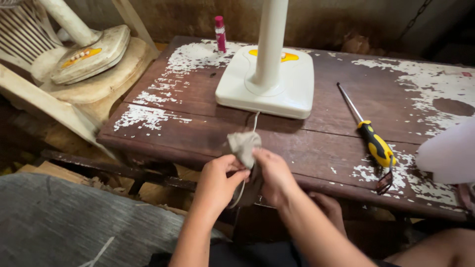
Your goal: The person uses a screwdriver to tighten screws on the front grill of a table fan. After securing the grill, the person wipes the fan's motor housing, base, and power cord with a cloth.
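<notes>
Both my hands hold a small grey-brown rag (pixel 244 146) at the near edge of a worn wooden table (pixel 326 143). My left hand (pixel 219 179) pinches the rag's lower left side. My right hand (pixel 275 175) grips it from the right. A white cord (pixel 255 120) runs from the white square fan base (pixel 269 81) down into the rag, and comes out below between my hands. The fan's white pole (pixel 269 42) rises from that base.
A screwdriver (pixel 367 128) with a yellow and black handle lies right of the fan base. A pink and white tube (pixel 219 33) stands at the table's far edge. A second dirty fan base (pixel 91 54) rests on a plastic chair (pixel 59 94) on the left.
</notes>
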